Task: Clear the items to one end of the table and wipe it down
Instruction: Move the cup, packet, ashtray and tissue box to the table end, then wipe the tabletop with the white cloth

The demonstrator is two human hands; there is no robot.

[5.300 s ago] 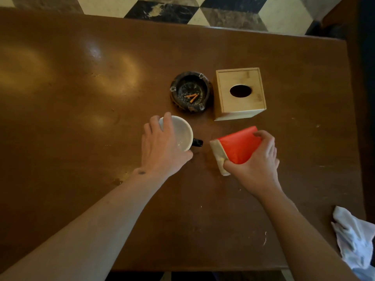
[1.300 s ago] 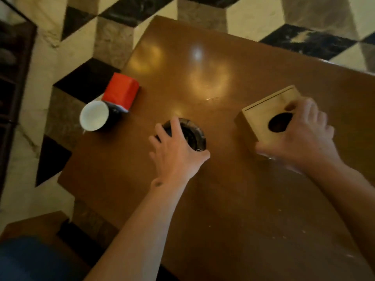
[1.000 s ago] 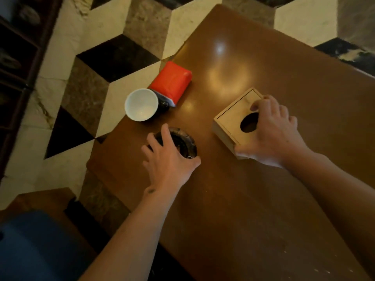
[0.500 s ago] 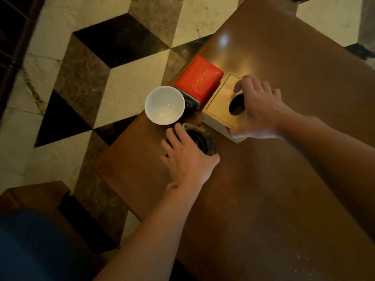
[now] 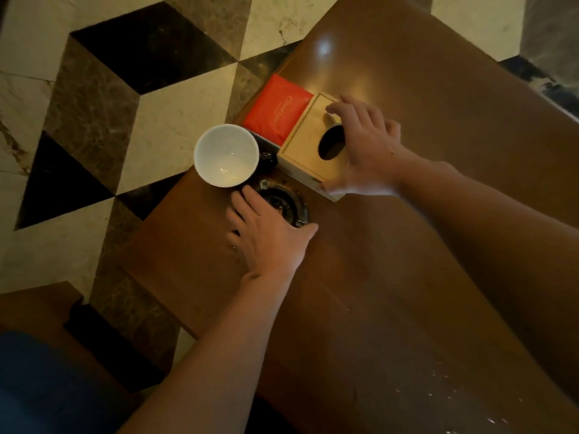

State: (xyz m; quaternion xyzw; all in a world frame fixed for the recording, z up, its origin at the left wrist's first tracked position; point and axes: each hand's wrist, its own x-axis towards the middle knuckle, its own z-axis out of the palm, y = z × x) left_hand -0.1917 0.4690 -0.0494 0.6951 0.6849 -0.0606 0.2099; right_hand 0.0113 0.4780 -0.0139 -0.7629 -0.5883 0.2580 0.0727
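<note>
A wooden desk (image 5: 438, 151) is seen from above, with four items crowded at one corner above a patterned stone floor (image 5: 141, 98). The left hand (image 5: 269, 236) is laid over a dark ashtray (image 5: 282, 203), its grip closed loosely around the near rim with fingers spread and the thumb on the right side. The right hand (image 5: 366, 151) is clamped on a wooden tissue box (image 5: 310, 145), fingers over the top beside the oval slot and the thumb against the near corner.

Just beyond the left grip, a white cup (image 5: 226, 155) is seen at the very edge of the desk; part of its rim appears to project over the floor, though the camera angle makes this uncertain. To the left of the right grip, a red packet (image 5: 277, 111) is pressed against the tissue box and also lies at the desk's edge.

The main risk is judged to be the cup: if the ashtray is pushed any farther away from the person, the cup could be nudged off and broken on the stone. Likewise, a further push on the tissue box could slide the red packet over the edge. Ash could be spilled if the ashtray is tipped. Pale specks (image 5: 454, 399) are visible on the desk nearer than both grips; wiping is not yet begun.
</note>
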